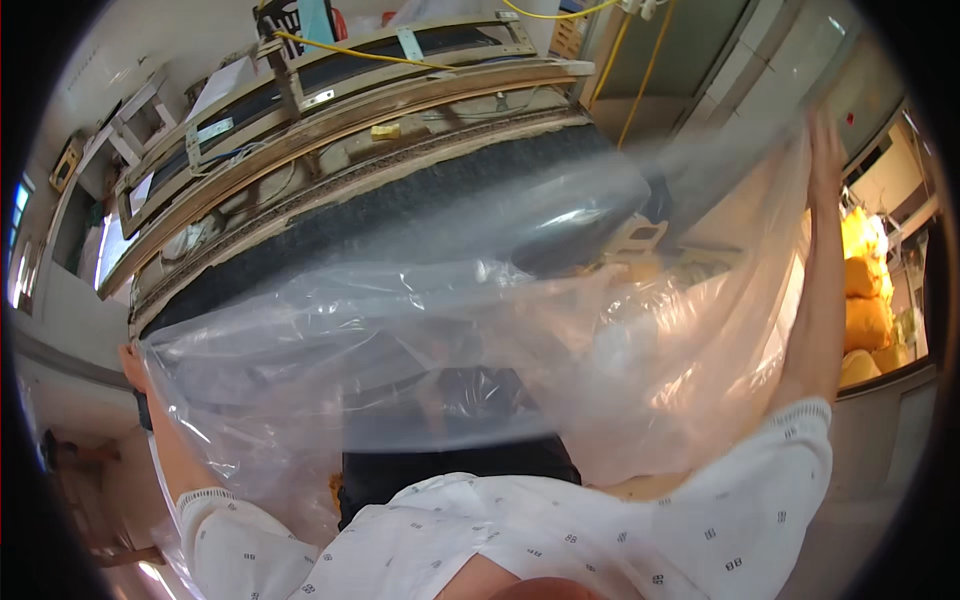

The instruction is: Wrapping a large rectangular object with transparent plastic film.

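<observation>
A wide clear plastic sheet (400, 300) stretches between my raised arms, its middle sagging and partly smeared by motion. At the far left my left hand (133, 368) is closed on one edge of it, beside the end of a dark-covered bench (390, 215). My right hand (825, 160) is lifted high at the right, closed on the opposite edge; its fingers are slightly blurred. Part of the sheet lies over the bench's dark top, and the rest hangs in front of my body.
Beyond the bench runs a long wooden frame (370, 100) with metal plates. A yellow cord (365, 54) crosses above it, and a small yellow block (384, 132) rests behind the bench. Behind the sheet stands a pale plastic stool (638, 238). Yellow sacks (865, 300) are stacked at the right.
</observation>
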A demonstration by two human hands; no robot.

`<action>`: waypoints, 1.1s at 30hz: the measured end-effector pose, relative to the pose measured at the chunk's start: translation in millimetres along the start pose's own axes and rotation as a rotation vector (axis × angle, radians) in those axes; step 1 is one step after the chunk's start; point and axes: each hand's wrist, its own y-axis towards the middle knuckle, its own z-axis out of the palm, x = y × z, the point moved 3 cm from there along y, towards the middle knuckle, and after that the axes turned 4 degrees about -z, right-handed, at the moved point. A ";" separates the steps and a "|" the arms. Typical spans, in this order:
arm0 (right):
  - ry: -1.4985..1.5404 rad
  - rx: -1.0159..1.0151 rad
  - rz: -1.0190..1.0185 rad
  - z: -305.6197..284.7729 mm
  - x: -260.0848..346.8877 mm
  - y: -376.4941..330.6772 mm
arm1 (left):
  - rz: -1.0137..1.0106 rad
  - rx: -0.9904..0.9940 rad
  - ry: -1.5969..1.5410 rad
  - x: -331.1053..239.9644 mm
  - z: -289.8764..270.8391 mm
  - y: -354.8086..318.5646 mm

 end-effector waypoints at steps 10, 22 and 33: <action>-0.055 0.564 -0.427 310.6 17.4 -79.9 | -0.005 0.262 0.319 64.8 -44.4 8.7; 0.167 0.727 0.267 346.8 1.4 -14.5 | -0.062 0.021 -0.022 25.0 44.1 -0.2; 0.703 0.869 -0.902 291.8 372.4 -284.3 | -0.153 -0.091 -0.095 -28.1 26.2 -6.1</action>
